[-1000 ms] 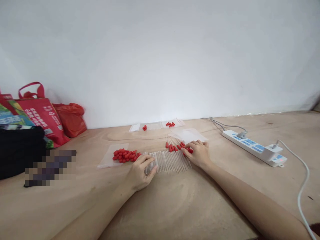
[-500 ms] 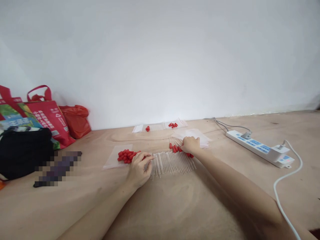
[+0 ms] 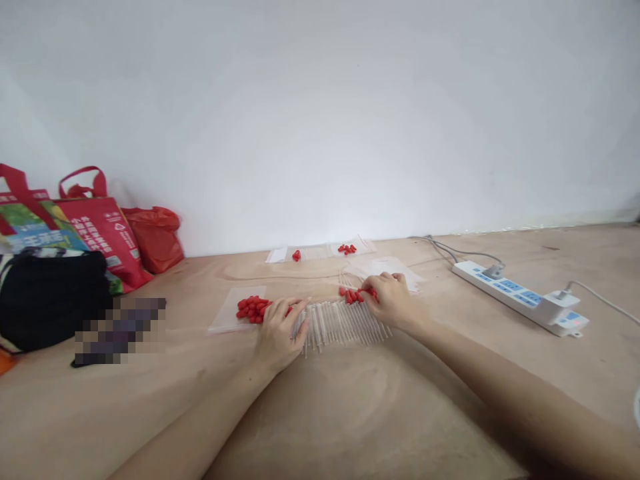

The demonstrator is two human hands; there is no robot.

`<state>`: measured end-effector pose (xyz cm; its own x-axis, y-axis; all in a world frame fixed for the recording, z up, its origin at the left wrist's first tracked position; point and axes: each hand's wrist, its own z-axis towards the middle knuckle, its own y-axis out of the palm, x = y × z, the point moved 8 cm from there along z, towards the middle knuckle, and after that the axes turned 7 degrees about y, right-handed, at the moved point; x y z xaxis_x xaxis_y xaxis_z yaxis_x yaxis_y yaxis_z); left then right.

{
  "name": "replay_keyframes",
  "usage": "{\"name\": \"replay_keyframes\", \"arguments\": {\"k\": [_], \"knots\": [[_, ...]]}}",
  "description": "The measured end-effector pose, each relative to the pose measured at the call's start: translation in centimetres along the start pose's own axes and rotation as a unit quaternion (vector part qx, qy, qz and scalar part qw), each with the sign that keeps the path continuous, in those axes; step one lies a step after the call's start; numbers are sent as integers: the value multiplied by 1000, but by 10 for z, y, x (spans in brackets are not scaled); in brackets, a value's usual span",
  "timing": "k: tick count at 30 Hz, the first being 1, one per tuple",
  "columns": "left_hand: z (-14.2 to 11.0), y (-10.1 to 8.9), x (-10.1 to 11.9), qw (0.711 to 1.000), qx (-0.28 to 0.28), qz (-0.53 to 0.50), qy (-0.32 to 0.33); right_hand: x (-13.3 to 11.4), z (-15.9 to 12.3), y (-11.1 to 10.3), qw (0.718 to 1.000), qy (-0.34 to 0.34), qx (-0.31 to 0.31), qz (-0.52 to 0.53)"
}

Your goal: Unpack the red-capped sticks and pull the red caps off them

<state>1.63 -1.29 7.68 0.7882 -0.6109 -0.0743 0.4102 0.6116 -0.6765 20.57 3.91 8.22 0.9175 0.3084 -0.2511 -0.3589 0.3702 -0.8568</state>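
Note:
Thin clear tubes (image 3: 340,323) lie side by side in a row on the wooden table. My left hand (image 3: 280,330) rests at the row's left end, index finger stretched out and thumb apart, beside a heap of red bulbs (image 3: 253,307) on a clear plastic bag (image 3: 225,312). My right hand (image 3: 395,300) is at the row's far right end, fingers curled down on a red bulb (image 3: 370,292). Next to it lie several droppers (image 3: 353,295) with red bulbs, their thin stems pointing away. Its fingertips are partly hidden.
Flat clear bags (image 3: 395,268) lie behind my right hand. Farther back, another bag (image 3: 315,252) holds tubes and red bulbs. A white power strip (image 3: 515,293) with cords is at right. Red shopping bags (image 3: 107,233), a black cloth item (image 3: 55,297) and a blurred dark object (image 3: 120,331) are at left.
My right hand reached up over the red-bulbed droppers, then came back down with its fingers at a bulb. My left index finger and thumb have spread apart after being close together. The view shifted slightly.

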Motion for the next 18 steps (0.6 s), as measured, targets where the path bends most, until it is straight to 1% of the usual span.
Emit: {"name": "replay_keyframes", "arguments": {"k": [2, 3, 4, 7, 10, 13, 18], "knots": [[3, -3, 11, 999, 0, 17, 34, -18, -26, -2, 994, -93, 31, 57], [4, -4, 18, 998, -2, 22, 57, -24, -38, -3, 988, -120, 48, 83], [4, -4, 25, 996, -3, 25, 81, -29, -48, -3, 983, -138, 65, 103], [2, -5, 45, 989, 2, 18, 145, -43, -65, 2, 970, -183, 80, 141], [-1, -3, 54, 987, 0, 13, 161, -49, -68, 5, 964, -202, 82, 149], [-3, -3, 54, 988, -8, 7, 153, -48, -66, 6, 966, -201, 91, 133], [-4, -4, 56, 988, -11, 4, 154, -51, -70, 7, 962, -225, 103, 119]]}}
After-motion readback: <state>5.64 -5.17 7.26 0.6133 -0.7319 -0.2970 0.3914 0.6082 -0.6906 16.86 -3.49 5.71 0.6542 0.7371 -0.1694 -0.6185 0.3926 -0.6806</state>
